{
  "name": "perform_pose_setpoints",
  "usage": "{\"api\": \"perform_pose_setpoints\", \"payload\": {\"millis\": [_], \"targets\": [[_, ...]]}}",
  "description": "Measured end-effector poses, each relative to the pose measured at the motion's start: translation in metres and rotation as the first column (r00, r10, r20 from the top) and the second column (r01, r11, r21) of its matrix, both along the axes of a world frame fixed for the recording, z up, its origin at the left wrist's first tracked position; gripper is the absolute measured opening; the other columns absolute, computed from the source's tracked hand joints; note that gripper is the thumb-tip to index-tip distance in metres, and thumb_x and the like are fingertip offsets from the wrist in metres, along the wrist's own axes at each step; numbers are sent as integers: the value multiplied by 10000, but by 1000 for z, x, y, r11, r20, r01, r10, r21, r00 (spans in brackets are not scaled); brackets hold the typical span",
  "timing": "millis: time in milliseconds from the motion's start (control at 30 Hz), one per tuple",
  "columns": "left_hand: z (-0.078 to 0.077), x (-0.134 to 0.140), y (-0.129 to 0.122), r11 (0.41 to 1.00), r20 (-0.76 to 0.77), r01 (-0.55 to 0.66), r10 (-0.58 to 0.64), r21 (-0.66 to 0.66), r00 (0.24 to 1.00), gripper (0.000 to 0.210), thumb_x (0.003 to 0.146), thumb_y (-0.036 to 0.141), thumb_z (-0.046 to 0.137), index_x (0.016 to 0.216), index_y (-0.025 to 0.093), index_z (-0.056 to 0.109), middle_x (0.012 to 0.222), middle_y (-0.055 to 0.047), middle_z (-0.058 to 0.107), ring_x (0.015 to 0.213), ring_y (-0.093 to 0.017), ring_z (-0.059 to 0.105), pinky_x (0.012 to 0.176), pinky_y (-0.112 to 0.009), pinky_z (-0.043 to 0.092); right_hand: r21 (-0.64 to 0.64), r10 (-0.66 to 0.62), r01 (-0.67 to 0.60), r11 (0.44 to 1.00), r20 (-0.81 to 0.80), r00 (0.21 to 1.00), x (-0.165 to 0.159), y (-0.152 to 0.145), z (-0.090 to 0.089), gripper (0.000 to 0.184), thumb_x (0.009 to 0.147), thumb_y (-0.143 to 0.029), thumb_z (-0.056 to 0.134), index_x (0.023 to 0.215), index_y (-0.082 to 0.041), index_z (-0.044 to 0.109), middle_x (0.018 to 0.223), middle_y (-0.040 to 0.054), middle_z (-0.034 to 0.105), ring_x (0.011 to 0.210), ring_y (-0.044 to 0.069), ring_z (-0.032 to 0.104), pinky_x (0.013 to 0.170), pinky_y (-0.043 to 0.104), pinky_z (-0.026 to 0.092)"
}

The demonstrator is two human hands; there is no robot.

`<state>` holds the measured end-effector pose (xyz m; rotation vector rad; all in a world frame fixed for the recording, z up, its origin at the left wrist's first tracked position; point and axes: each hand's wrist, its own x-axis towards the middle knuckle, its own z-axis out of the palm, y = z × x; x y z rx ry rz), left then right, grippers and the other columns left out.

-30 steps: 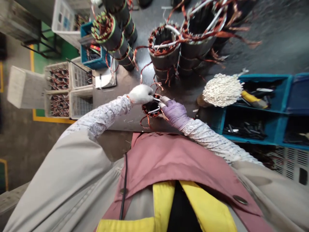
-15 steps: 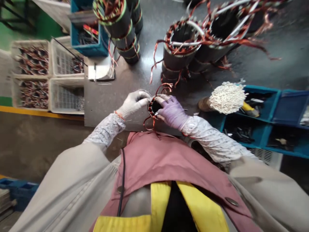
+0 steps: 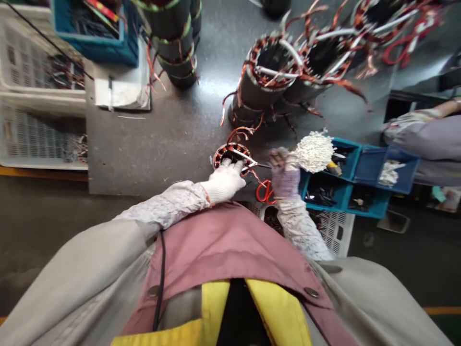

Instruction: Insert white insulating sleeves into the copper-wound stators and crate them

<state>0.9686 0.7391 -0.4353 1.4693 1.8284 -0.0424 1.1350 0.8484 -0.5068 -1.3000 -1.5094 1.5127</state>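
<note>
A small motor stator (image 3: 220, 154) stands near the table's front edge, with red-brown wire leads rising from its far side. A white strand (image 3: 242, 154) lies across its top. My left hand (image 3: 225, 182), in a white glove, grips the near side of the stator, its fingers reaching into the bore. My right hand (image 3: 285, 178), in a purple glove, is at the base of a bundle of white strands (image 3: 315, 151). Its fingers are blurred, and whether they hold anything is unclear. Red-handled scissors (image 3: 265, 192) lie between my hands.
Taller wound stators (image 3: 264, 91) stand beyond, and a stack of dark cores (image 3: 176, 48) is at back left. Blue bins (image 3: 367, 204) sit on the right, near another person's sleeve (image 3: 414, 120). At left are a blue box (image 3: 97, 45), a notepad (image 3: 120, 91) and white crates (image 3: 39, 129).
My right hand has left the stator and moved right to the white bundle. My left hand has shifted from the stator's left side to its near side. The view has swung right.
</note>
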Motion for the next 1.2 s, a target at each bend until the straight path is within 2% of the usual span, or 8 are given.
{"api": "perform_pose_setpoints", "payload": {"millis": [267,433,533,633,767,900,1000,1200], "targets": [[-22,2,17,975,-26,134,-141,-175,990,454,950,385,478,1312,149,618,1114,-161,735,1017,-305,711,826,-367,535,-51,473,-474,879,217,854,-129,10,11,441,851,-593,665,1027,-192,707,1085,98,747,1225,288,627,1160,514,396],[-4,-53,4,972,176,194,-216,135,960,314,856,378,634,1079,195,760,1049,-104,741,978,-259,698,814,-332,521,-94,179,-175,980,36,983,-54,16,14,538,953,-655,436,1134,-213,685,1114,75,747,1080,217,701,1004,427,544],[-8,-107,-19,940,435,-143,-6,310,900,252,872,401,627,952,221,784,950,-31,765,909,-195,679,858,-334,528,80,117,-138,987,223,968,-5,-3,6,445,916,-556,540,1118,-195,706,1119,95,747,1060,240,701,1002,438,539],[-27,-149,-44,841,424,-450,305,300,853,283,863,473,645,940,234,776,888,-9,763,838,-189,650,838,-385,540,267,191,-388,882,550,813,-8,-24,-6,320,915,-396,573,1094,-188,737,1182,130,726,1119,279,658,1035,481,499],[-61,-170,-62,891,-17,-303,328,338,945,323,883,552,615,934,273,771,942,-17,680,922,-222,596,884,-433,505,298,195,-717,630,833,517,-67,-32,-17,330,901,-291,627,1199,-181,719,1312,176,652,1217,332,556,1049,529,428],[-81,-166,-71,932,-168,-259,306,253,937,312,935,507,544,1010,289,754,1007,-32,608,881,-210,557,819,-425,485,180,255,-822,540,896,364,-103,-24,-29,301,966,-233,509,1149,-179,742,1252,157,682,1177,318,553,1036,533,400],[-82,-157,-80,944,-202,-266,304,194,931,246,910,413,584,985,252,752,1123,-65,614,890,-229,586,814,-436,487,220,359,-772,596,787,502,-104,-18,-47,256,935,-217,532,1021,-195,772,1205,139,701,1164,302,567,1034,505,423],[-50,-119,-83,866,-180,-249,354,434,918,312,946,366,518,1160,226,697,1385,-103,604,1233,-290,575,1058,-427,450,199,176,-229,953,253,951,-88,-6,-68,231,885,-373,613,889,-169,721,926,81,731,888,212,646,882,385,530]]}}
